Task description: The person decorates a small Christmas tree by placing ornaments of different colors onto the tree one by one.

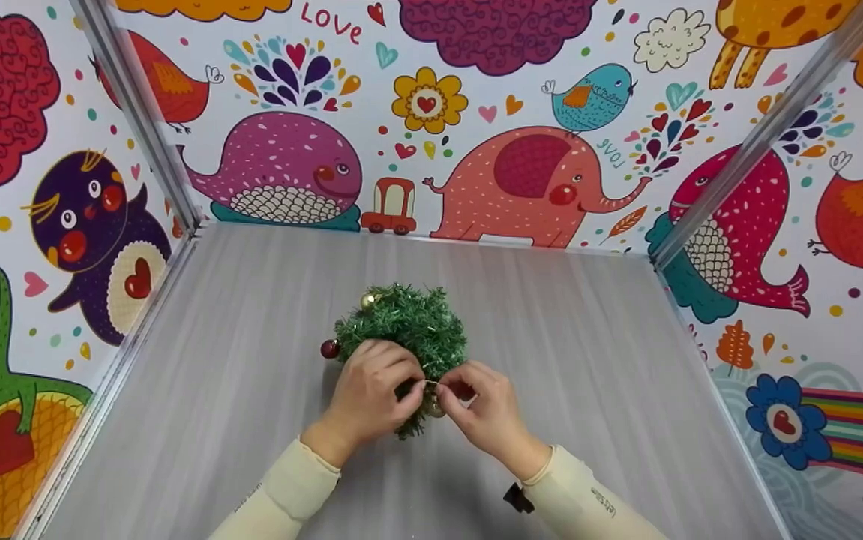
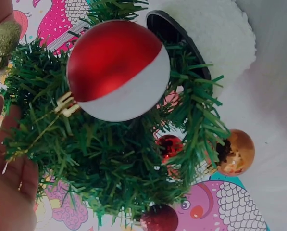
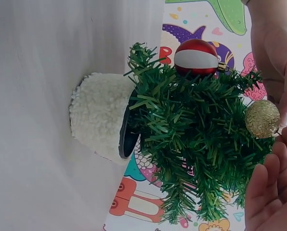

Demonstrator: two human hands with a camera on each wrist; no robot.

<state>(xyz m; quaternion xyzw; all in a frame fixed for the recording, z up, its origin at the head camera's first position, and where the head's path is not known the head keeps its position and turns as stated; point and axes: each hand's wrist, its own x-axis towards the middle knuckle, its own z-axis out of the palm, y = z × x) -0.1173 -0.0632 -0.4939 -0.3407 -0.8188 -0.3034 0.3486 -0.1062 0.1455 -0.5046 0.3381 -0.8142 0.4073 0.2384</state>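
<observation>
A small green artificial Christmas tree (image 1: 410,322) stands upright on the table between my two hands. Its base is a pot with a white fleecy cover (image 3: 102,113). With thumb and fingertips my left hand (image 1: 375,388) pinches one end of a thin gold cord. The other side of that cord is pinched by my right hand (image 1: 489,409), fingertips close to the left ones. From the cord hangs a gold glitter bauble (image 3: 262,119) against the tree's near side. A red and white bauble (image 2: 117,70) is on the branches, partly hidden by hands in the head view.
More baubles hang on the tree: a dark red one (image 1: 331,349) at the left, a shiny gold one (image 1: 369,301) near the back, and a copper one (image 2: 236,152) low down. Around the grey table (image 1: 251,315) rise walls (image 1: 491,97) printed with cartoon animals.
</observation>
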